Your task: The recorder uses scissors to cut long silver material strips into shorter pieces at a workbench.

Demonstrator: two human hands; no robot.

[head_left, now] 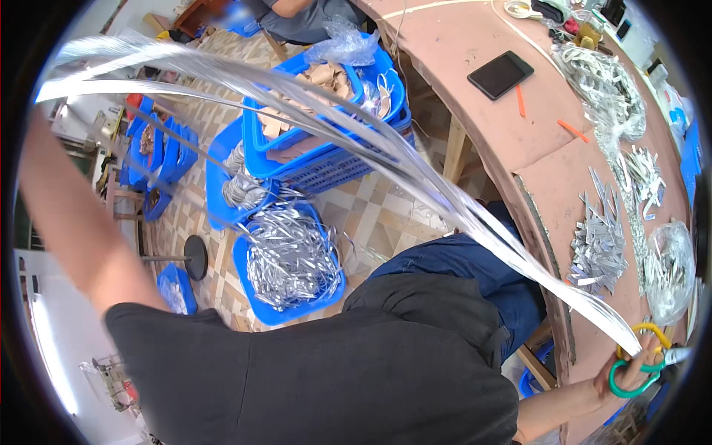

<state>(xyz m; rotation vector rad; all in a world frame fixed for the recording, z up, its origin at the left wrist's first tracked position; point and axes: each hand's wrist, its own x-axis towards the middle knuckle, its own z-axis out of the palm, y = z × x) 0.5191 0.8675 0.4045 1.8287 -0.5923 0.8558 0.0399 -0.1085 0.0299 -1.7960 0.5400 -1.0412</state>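
Where the silver strips (pixel 467 213) end, right fingers (pixel 630 372) clasp them beside scissors (pixel 673 357), left fingers hidden.

Bright, fairly even light fills my view, and a glowing white tube (pixel 53 356) shows below and well left of the blue tub (pixel 282 319). Shadow gathers under the worktable (pixel 445 44), above and right of the tub. My left forearm (pixel 81 222), left of the tub, is smeared by motion. The silver strips (pixel 475 219) arching over the tub streak into blur, glaring nearly white toward my right hand (pixel 633 371), far right of it. Farther right too, a clear bag (pixel 671 271) catches glints. Around the tub, the floor tiles (pixel 386 208) look reasonably sharp. Fisheye distortion bends the outer edges, and black rings everything.
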